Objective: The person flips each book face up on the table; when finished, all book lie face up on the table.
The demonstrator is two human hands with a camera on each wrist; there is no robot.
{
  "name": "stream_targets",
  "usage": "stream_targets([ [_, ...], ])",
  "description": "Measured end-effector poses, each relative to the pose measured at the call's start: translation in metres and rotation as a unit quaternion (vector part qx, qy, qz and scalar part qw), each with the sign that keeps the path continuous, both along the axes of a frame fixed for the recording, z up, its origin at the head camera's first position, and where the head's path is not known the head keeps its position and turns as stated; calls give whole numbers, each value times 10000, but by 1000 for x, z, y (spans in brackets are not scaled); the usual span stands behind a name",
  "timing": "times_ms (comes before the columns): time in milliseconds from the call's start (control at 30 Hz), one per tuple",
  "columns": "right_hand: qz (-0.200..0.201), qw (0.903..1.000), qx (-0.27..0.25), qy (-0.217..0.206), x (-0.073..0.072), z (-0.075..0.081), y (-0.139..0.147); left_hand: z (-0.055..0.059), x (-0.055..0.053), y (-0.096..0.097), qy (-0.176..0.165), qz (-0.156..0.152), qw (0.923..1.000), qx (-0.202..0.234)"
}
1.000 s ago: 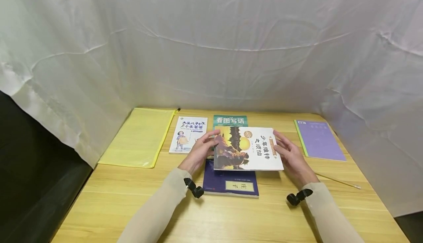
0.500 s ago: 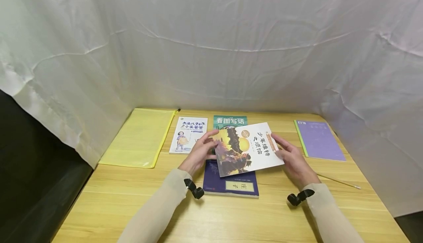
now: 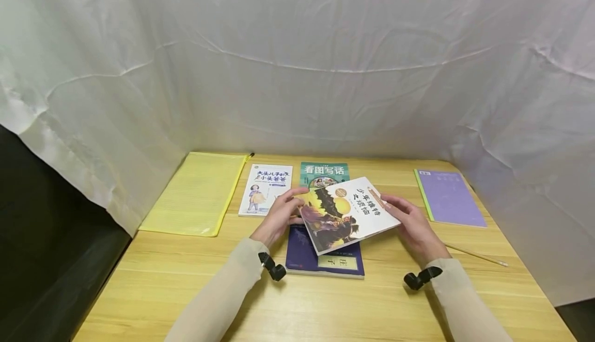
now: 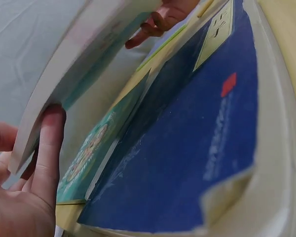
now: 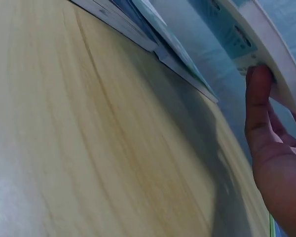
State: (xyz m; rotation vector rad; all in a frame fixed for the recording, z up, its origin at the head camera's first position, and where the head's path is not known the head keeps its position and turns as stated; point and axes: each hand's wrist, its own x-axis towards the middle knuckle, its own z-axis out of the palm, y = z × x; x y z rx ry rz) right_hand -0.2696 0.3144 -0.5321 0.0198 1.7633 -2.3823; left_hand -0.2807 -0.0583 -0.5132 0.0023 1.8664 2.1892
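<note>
Both hands hold a paperback book [image 3: 367, 220] with a white cover and a yellow sunset picture, tilted above the table. My left hand [image 3: 279, 214] grips its left edge, thumb on one face and fingers on the other. At the opposite edge, my right hand [image 3: 412, 227] pinches the book near its title end. Below it lies a dark blue book [image 3: 302, 254], partly covered in the head view. A teal book [image 3: 324, 169] shows behind. The left wrist view catches the held book's spine or page edge [image 4: 59, 61] above the blue cover [image 4: 187, 143].
A white children's book [image 3: 265, 189] lies left of the teal one. Further left is a yellow zip pouch [image 3: 192, 195]. On the right are a purple notebook [image 3: 451, 197] and a pencil [image 3: 479, 255]. White curtains [image 3: 316, 63] enclose the wooden table [image 3: 344, 308].
The held book has turned counterclockwise between the hands, its near left corner swinging toward me. More of the teal book's cover now shows. The arms have hardly moved.
</note>
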Motion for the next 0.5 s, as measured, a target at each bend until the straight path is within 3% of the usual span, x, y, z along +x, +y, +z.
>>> stream_targets([
  [233,288,9971,-685,192,3,1,4,-3,-1,-1,-78,-39,9998,199],
  [500,3,9983,-512,263,3,2,5,-3,-1,-4,-170,-536,9977,386],
])
